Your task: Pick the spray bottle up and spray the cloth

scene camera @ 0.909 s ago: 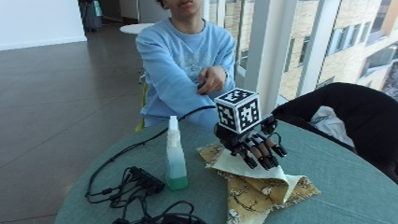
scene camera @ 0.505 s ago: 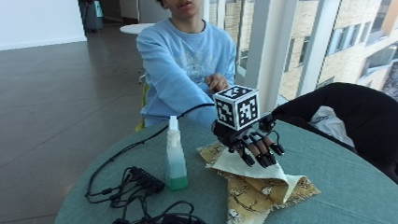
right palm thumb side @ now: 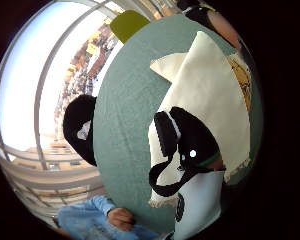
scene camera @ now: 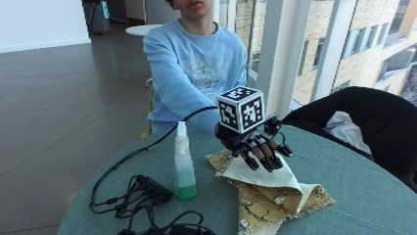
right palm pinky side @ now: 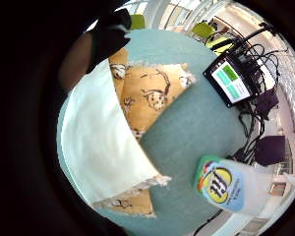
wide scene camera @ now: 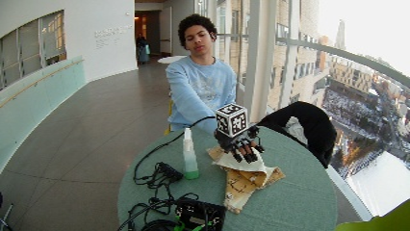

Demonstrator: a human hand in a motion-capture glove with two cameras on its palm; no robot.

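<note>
- Cloth [scene camera: 277, 193]: yellow print (pale underside folded up), flat on the green round table [scene camera: 365, 196].
- Spray bottle [scene camera: 184, 164]: upright on the table, just beside the cloth, touched by nothing.
- Right hand [scene camera: 257, 147]: gloved, raised over the cloth's far end, fingers straight and slightly spread, holding nothing.

Even daylight, soft focus, no hard shadows.
Daylight enters through the tall glass windows [scene camera: 326, 54] at three o'clock, blown out white in the wide outside view; palm views bend strongly toward black rims, and the round teal-clothed table [scene camera: 365, 196] shows only faint shadows.
</note>
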